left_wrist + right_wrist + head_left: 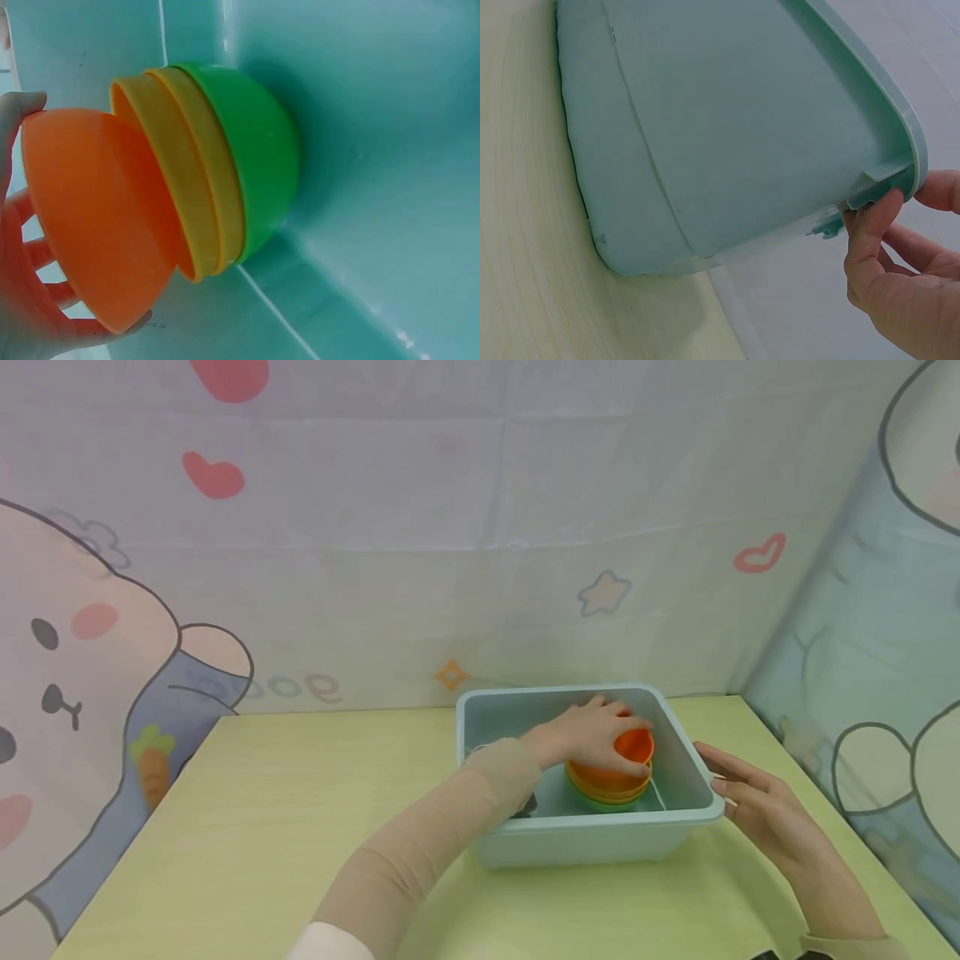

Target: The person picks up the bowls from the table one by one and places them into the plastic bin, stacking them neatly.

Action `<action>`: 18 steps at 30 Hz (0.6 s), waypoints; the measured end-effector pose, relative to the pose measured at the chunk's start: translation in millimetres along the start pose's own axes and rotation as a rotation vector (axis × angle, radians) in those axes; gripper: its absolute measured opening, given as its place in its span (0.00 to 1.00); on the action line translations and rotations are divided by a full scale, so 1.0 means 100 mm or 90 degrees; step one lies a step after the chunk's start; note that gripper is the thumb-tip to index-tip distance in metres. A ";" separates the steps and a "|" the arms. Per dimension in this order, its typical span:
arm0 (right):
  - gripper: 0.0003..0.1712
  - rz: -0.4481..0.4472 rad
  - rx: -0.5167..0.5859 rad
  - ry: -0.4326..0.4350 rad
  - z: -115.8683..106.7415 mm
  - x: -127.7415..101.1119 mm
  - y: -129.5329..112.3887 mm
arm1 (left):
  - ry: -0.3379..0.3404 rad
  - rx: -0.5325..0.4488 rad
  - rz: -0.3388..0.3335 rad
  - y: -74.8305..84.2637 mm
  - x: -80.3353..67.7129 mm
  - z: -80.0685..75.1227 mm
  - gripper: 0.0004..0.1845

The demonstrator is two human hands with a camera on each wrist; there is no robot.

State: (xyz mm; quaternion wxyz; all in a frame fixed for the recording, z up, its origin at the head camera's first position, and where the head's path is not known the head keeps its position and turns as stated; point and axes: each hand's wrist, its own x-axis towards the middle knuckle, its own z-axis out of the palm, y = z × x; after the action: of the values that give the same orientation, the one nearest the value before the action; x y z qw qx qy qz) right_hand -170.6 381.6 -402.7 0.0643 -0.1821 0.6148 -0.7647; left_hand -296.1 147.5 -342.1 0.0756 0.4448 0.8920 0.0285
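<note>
My left hand (pixel 592 739) reaches into a pale blue-green plastic bin (pixel 585 843) and grips an orange bowl (pixel 97 217) around its rim and side. In the left wrist view that bowl tilts away from two nested yellow bowls (pixel 184 172), its lower edge close to their rims. Beneath the yellow ones sits a green bowl (pixel 259 157), near the bin's floor. At the bin's right side, my right hand (pixel 765 814) pinches the rim near a corner; the right wrist view shows the thumb and fingers (pixel 874 232) on either side of the lip.
A dark object (pixel 527 806) lies in the bin's front left, partly hidden by the left sleeve (pixel 420 852). The bin stands on a light wooden table (pixel 300 802). A printed cloth backdrop (pixel 390 527) hangs behind and along the sides.
</note>
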 end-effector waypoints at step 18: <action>0.29 0.002 -0.017 0.000 -0.02 0.00 0.02 | -0.033 0.039 0.032 0.04 0.05 0.10 0.39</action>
State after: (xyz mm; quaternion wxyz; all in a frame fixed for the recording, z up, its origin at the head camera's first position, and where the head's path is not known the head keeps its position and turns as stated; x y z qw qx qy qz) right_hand -171.9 382.9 -405.3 0.0632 -0.1816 0.6253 -0.7564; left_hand -294.4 153.6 -352.2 0.0844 0.4695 0.8789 -0.0084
